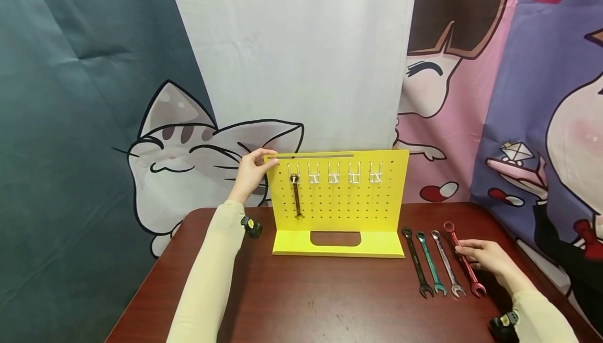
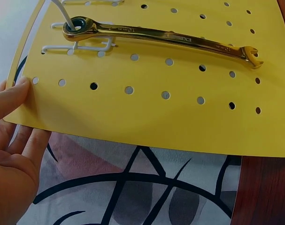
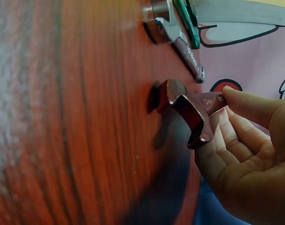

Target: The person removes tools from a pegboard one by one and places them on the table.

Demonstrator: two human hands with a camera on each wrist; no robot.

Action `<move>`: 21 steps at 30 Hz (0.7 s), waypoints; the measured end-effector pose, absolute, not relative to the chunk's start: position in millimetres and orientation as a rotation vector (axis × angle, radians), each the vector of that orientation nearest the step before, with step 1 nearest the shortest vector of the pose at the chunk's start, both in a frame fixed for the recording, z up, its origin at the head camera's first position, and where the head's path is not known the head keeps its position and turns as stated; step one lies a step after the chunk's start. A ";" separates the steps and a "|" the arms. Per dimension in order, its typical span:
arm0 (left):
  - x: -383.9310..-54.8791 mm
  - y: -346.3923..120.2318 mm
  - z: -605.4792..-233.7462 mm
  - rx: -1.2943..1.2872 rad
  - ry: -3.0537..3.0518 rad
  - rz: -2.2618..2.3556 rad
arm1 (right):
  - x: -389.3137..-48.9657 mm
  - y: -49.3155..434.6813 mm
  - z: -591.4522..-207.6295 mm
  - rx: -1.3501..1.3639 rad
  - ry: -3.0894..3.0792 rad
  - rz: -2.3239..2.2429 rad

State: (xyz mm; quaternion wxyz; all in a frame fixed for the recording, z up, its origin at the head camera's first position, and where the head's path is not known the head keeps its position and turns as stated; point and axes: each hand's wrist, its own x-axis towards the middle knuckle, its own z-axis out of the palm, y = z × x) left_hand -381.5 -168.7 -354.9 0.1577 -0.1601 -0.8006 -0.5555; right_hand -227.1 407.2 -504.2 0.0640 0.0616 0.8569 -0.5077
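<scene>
My left hand point(image 1: 252, 173) grips the upper left corner of a yellow pegboard point(image 1: 339, 196), thumb in front and fingers behind it. A gold-coloured combination wrench point(image 2: 170, 37) hangs by its ring end from the leftmost white hook point(image 2: 81, 47). At the right, my right hand point(image 1: 490, 259) pinches a red combination wrench point(image 1: 464, 259) near its middle, between thumb and fingers. Its open end points toward the near side of the table, close over the wood in the right wrist view. Beside it lie a silver wrench point(image 1: 447, 262), a green wrench point(image 1: 431, 262) and a black wrench point(image 1: 416, 262).
Several more white hooks point(image 1: 334, 175) run in a row across the pegboard. The board's base stands on a reddish-brown wooden table point(image 1: 330, 296). Cartoon-printed cloth point(image 1: 306, 55) hangs behind the table.
</scene>
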 end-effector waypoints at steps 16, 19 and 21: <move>-380.3 -168.9 -354.2 -0.428 -2.307 -1.604 | -235.3 404.4 -507.1 0.186 2.629 -1.383; -380.7 -168.9 -354.3 -0.428 -2.307 -1.596 | -235.4 402.2 -506.6 0.172 2.623 -1.385; -381.0 -168.7 -354.6 -0.428 -2.311 -1.597 | -235.3 400.9 -506.9 0.154 2.621 -1.383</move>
